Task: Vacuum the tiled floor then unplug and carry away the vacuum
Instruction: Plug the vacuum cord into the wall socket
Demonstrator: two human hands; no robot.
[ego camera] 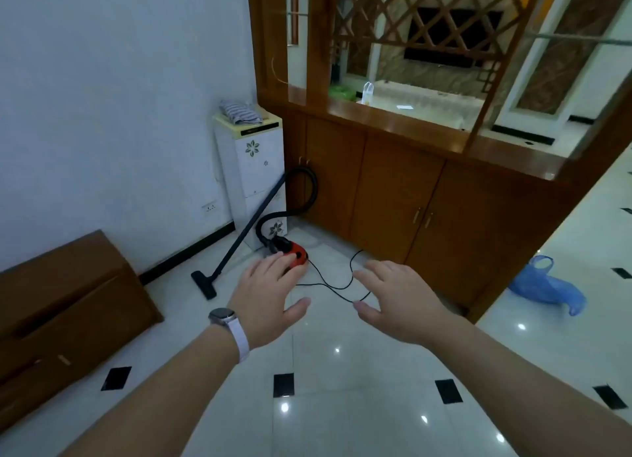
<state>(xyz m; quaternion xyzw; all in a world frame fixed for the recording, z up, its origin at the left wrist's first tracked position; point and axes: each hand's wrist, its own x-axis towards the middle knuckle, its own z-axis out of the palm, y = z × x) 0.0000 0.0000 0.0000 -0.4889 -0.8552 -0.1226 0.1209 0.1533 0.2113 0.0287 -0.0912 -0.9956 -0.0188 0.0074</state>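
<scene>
The red vacuum point(298, 255) sits on the tiled floor point(342, 371) at the foot of a white stand point(253, 169), near the wooden cabinet point(393, 196). Its black hose point(309, 190) loops up and back down. The dark wand point(253, 222) slants down to the floor head point(204, 284), which lies flat on the tiles. The cord point(342, 287) lies in loose curves on the floor beside the body. Both hands are stretched forward with fingers spread, holding nothing. The left hand point(270, 299), with a watch point(224, 316) on its wrist, overlaps the vacuum in view; whether it touches cannot be told. The right hand point(400, 299) hovers over the cord. A socket point(209, 207) is low on the wall, left of the stand. A cardboard box point(68, 302) lies at left and a blue bag point(543, 287) at right.
</scene>
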